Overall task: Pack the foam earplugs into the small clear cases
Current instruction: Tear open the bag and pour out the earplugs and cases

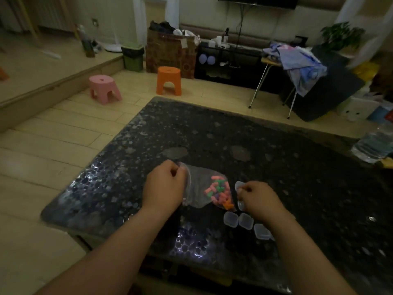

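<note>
Three clear cases (244, 220) (closed), right hand (258, 196) pinching fourth, left hand (164, 186) gripping bag (202, 188)

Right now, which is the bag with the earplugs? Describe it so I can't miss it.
On the dark speckled table, look at the near edge between the two hands. The clear plastic bag lies flat there, its left end pinched by the left hand. Unlike the small clear cases beside it, it holds a heap of pink, green and orange foam earplugs.
</note>
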Demonstrator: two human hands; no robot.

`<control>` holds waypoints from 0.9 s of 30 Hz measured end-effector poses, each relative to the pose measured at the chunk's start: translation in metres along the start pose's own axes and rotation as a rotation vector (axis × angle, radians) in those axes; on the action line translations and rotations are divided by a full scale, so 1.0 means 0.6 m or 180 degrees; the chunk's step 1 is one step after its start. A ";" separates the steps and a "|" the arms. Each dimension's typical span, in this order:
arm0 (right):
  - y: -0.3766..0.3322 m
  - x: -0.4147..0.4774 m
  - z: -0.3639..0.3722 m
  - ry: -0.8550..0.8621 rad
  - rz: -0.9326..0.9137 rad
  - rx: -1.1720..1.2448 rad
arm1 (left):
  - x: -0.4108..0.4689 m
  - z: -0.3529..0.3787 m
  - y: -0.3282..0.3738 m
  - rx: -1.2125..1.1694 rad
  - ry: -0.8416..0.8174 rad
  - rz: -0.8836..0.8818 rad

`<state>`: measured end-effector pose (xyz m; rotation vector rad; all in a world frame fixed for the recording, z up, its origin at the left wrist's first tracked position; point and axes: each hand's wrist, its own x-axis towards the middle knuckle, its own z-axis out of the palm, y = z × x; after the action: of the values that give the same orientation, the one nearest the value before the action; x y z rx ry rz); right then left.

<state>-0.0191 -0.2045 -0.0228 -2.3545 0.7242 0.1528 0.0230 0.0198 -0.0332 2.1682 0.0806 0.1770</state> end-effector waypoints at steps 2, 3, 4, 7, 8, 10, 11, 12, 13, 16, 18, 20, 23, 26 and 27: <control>-0.002 0.009 0.007 -0.0147 -0.0029 -0.0208 | -0.006 -0.008 0.007 -0.0399 -0.0441 -0.0323; -0.004 0.012 0.010 -0.0210 -0.0051 -0.0317 | -0.010 -0.011 0.009 -0.0537 -0.0720 -0.0462; -0.005 0.014 0.013 -0.0260 -0.0074 -0.0371 | -0.012 -0.010 0.004 -0.0581 -0.0974 -0.0466; -0.005 0.018 0.021 -0.0294 -0.0120 -0.0436 | -0.013 -0.001 -0.012 -0.0787 -0.1467 -0.0281; -0.004 0.020 0.022 -0.0283 -0.0135 -0.0441 | -0.010 0.002 -0.012 -0.1149 -0.1528 -0.0303; -0.001 0.021 0.022 -0.0274 -0.0161 -0.0403 | 0.001 0.001 -0.006 -0.1824 -0.1522 -0.0401; 0.000 0.021 0.021 -0.0268 -0.0183 -0.0344 | 0.003 -0.002 0.001 -0.2068 -0.1506 -0.0449; 0.001 0.022 0.020 -0.0285 -0.0206 -0.0205 | 0.006 -0.003 0.009 -0.2291 -0.1468 -0.0472; 0.000 0.023 0.018 -0.0324 -0.0203 0.0047 | 0.007 -0.004 0.015 -0.2421 -0.1443 -0.0465; -0.007 0.013 0.010 -0.0517 0.0004 0.0834 | 0.010 -0.008 0.030 -0.2763 -0.1370 -0.0411; -0.005 0.011 0.009 -0.0557 0.0075 0.1137 | 0.013 -0.008 0.033 -0.2869 -0.1278 -0.0454; -0.001 0.011 0.009 -0.0604 0.0213 0.1546 | 0.015 -0.004 0.034 -0.2911 -0.1254 -0.0502; 0.004 0.013 0.008 -0.0825 0.0548 0.2366 | 0.017 0.007 0.038 -0.2940 -0.1191 -0.0612; 0.010 0.009 0.006 -0.0991 0.0590 0.2504 | 0.019 0.023 0.039 -0.3143 -0.1177 -0.0704; 0.012 0.009 0.007 -0.0941 0.0578 0.2466 | 0.019 0.027 0.040 -0.3199 -0.1199 -0.0742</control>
<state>-0.0183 -0.2089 -0.0318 -1.4931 0.6891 0.2417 0.0364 -0.0053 -0.0215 1.1461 0.0176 -0.2805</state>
